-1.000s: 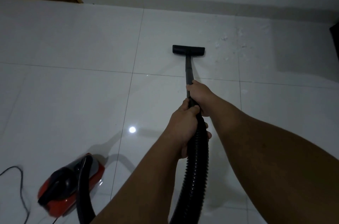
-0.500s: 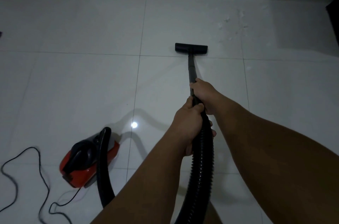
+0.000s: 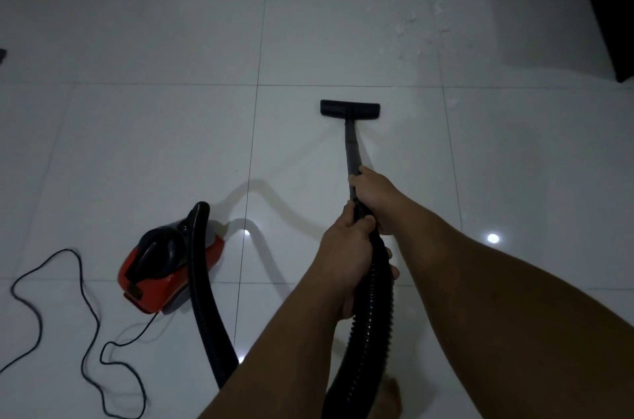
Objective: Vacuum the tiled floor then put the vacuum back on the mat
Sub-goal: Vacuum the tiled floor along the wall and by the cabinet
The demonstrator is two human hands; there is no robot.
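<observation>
Two bare arms over a white tiled floor (image 3: 154, 150), red vacuum (image 3: 168, 264) left of the ribbed hose (image 3: 372, 308), black cord (image 3: 82, 308) left of the vacuum, right hand (image 3: 375, 199) grip around the wand (image 3: 351, 150), left hand (image 3: 346, 257) grip around the hose, floor head (image 3: 350, 109) beyond the hands, white crumbs (image 3: 422, 27) beyond it.

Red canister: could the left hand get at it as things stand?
Probably not right away: the left hand grips the hose, and the canister sits low on the floor, apart.
</observation>
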